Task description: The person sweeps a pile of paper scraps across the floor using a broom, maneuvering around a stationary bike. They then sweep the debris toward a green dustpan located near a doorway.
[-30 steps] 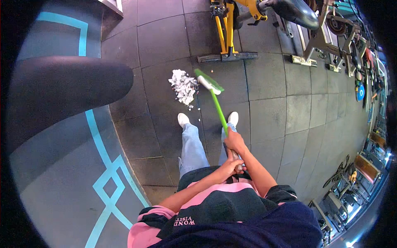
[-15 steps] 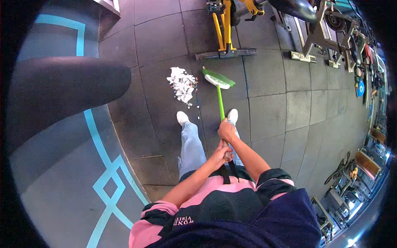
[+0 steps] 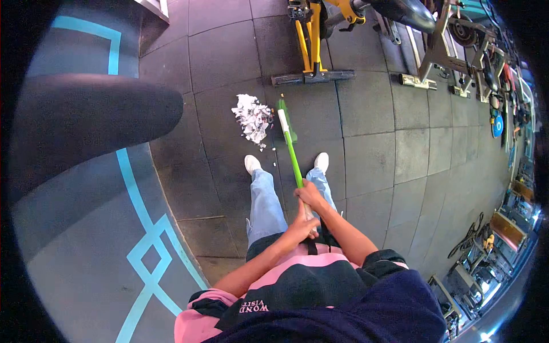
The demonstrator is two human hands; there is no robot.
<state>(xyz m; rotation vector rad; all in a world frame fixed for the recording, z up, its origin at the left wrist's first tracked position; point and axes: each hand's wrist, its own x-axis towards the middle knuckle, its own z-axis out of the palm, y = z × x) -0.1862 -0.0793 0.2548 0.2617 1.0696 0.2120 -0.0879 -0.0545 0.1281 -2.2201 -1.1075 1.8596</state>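
A broom (image 3: 293, 157) with a bright green handle, a white head and green bristles reaches forward from my body over the dark tiled floor. My right hand (image 3: 309, 194) is wrapped round the handle, and my left hand (image 3: 302, 227) grips its pale end nearer my waist. The bristles stand to the right of a heap of white scraps (image 3: 252, 119), with a narrow gap of floor between. Small bits lie loose below the heap, and one small piece lies just above the bristles.
A yellow-framed machine (image 3: 314, 48) with a black foot bar stands beyond the broom. More metal equipment (image 3: 418, 81) is at the upper right. A dark padded shape (image 3: 97, 123) juts in from the left. Tools and frames line the right edge.
The broom head has turned more upright and moved left, closer to the heap. Both my hands have shifted slightly left and down with the handle.
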